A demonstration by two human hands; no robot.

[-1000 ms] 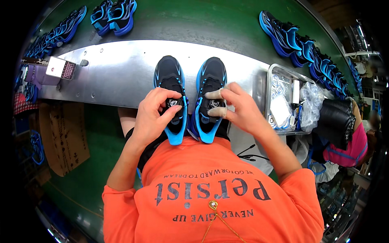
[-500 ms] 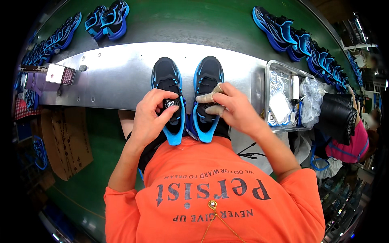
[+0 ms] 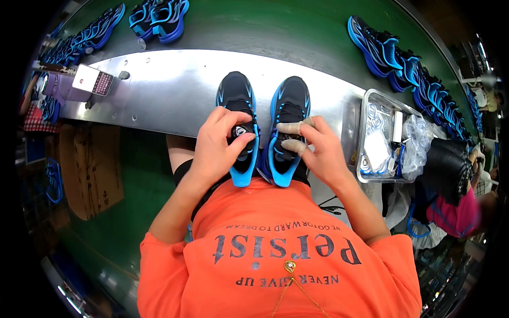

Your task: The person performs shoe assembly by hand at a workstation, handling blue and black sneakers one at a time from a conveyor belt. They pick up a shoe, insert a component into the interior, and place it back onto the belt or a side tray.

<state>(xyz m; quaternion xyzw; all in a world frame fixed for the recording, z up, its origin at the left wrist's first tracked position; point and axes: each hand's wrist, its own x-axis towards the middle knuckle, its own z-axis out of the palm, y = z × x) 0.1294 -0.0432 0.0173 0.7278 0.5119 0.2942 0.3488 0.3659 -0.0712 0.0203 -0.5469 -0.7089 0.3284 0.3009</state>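
Observation:
A pair of black sneakers with bright blue collars and soles stands in front of me, toes pointing away. On the left sneaker [image 3: 236, 87], the thumb and forefinger of my left hand [image 3: 221, 139] pinch a round black dial [image 3: 240, 130] with a white emblem, set on the tongue. My right hand [image 3: 320, 144] has pale finger covers on some fingers. Its thumb and forefinger close around the tongue area of the right sneaker [image 3: 292, 93]; what lies between these fingertips is mostly hidden.
A metal tray [image 3: 362, 139] with small parts and plastic bags stands right of the sneakers on the metal worktop [image 3: 175, 79]. Rows of similar sneakers [image 3: 371, 45] line the green surface beyond. At left sit a small white and dark-red box [image 3: 93, 80] and, lower, a cardboard sheet [image 3: 91, 175].
The whole view has shifted, so the worktop and sneakers appear farther right. Both hands stay at the sneakers, with only small finger movement.

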